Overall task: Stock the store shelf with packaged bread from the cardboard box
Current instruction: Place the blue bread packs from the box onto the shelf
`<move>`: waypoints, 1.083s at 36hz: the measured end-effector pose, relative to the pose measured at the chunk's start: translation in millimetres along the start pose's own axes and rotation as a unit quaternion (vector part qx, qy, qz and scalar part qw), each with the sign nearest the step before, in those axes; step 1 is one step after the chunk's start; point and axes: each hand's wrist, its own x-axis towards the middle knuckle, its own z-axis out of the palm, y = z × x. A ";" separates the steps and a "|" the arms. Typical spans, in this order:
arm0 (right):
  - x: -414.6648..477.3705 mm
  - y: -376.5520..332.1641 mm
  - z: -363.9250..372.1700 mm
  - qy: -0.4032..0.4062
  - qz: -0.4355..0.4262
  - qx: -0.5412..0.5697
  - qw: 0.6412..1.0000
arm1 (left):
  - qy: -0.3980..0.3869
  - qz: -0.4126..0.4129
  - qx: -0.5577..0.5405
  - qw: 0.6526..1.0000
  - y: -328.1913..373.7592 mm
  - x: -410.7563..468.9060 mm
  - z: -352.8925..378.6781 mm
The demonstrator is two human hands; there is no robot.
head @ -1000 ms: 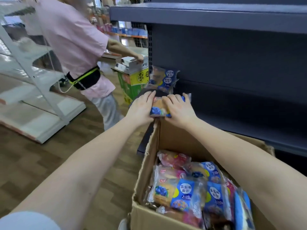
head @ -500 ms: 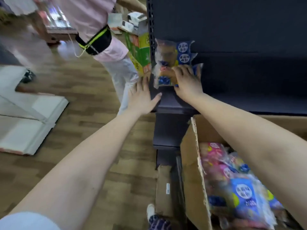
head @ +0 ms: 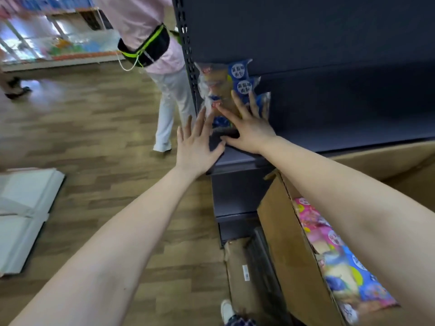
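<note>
A few blue-and-clear bread packs stand at the left end of the dark shelf, leaning against its back panel. My right hand lies flat against the front pack with fingers spread. My left hand hovers open at the shelf's left corner, fingertips near the pack's lower left edge. At lower right, the cardboard box holds several pink and blue bread packs; my right forearm crosses over it.
A person in a pink top and white trousers stands just left of the shelf upright. White shelf boards lie on the wooden floor at left. A flattened cardboard piece and my shoe are beside the box.
The pack I held with both hands now stands on the shelf with the others. My left hand has let go and opened; my right hand has flattened against the pack. The view tilted down.
</note>
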 end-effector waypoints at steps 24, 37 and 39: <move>-56.0 35.4 -33.5 0.062 -0.004 0.034 0.998 | 0.017 -0.104 -0.019 0.994 43.0 -30.0 -31.1; -170.9 125.1 -73.4 0.176 -0.109 0.018 0.978 | 0.037 0.012 -0.088 0.995 183.9 -52.0 -20.6; -187.6 139.8 -75.9 0.191 -0.108 0.003 0.976 | 0.042 0.024 -0.084 0.995 204.4 -53.4 -19.8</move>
